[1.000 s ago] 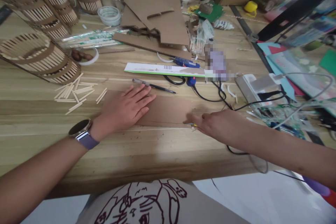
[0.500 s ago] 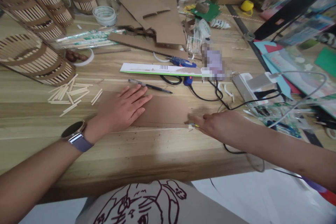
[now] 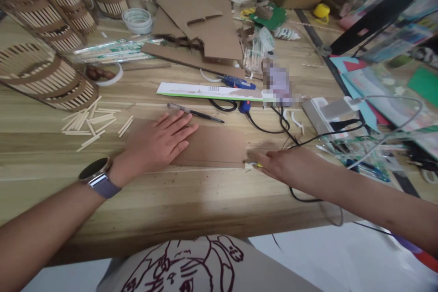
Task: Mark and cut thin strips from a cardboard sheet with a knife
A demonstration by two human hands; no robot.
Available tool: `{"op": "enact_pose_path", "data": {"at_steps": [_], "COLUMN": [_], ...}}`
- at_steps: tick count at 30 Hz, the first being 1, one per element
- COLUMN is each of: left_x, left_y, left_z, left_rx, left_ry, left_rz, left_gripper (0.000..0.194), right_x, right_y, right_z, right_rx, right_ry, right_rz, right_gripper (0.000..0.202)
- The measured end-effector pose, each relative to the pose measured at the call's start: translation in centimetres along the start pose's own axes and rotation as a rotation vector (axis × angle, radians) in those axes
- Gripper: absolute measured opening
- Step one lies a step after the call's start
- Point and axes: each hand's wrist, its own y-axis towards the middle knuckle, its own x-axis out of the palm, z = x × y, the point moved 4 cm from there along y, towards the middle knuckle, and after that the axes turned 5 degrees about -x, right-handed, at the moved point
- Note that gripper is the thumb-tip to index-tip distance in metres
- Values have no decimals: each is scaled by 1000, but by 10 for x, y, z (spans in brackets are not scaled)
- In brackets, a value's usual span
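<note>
The near edge of the desk (image 3: 205, 210) is closest to me. A bit in from it, near the middle, lies a flat brown card (image 3: 219, 143). My left hand (image 3: 160, 139) is spread out flat on the left part of it, not gripping anything. My right hand (image 3: 284, 166) is closed around a small tool (image 3: 259, 165) by the card's near right corner. I see a yellow bit and a thin tip, but my fingers hide the rest. A dark line (image 3: 215, 161) runs close to the card's near side. I think this is the part where the card gets cut or trimmed there. Any pull with the tool calls for a firm left hand, a slow, straight move along the line, and fingers well out of the way.

Just past the card is a pen (image 3: 205, 115), with little sticks (image 3: 82, 121) toward the desk's left side. Next come a long white strip (image 3: 191, 89) and a blue tool (image 3: 238, 82) behind it. A white plug block (image 3: 320, 112) sits to the right. Farther back, toward the desk's far edge, are a roll of tape (image 3: 137, 20) and big torn cardboard (image 3: 222, 36).
</note>
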Motion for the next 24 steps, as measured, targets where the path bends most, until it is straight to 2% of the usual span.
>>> {"op": "enact_pose_path", "data": {"at_steps": [3,10,19,24], "left_x": [0,-2,1,2], "left_y": [0,0,0,1], "left_z": [0,3,3,4], "left_rx": [-3,0,-1,-9], "left_ry": [8,11,45,42], "left_rz": [-7,22,25,43], "left_gripper": [54,55,54,54], "right_x": [1,9,6,2], "right_y": [1,2,-7,-13], "right_z": [0,5,12,20], "right_rx": [1,14,-4,9], "right_ry": [18,29,104,146], "right_rz": [-93,-172,-150,-81], "right_gripper": [26,27,25,29]}}
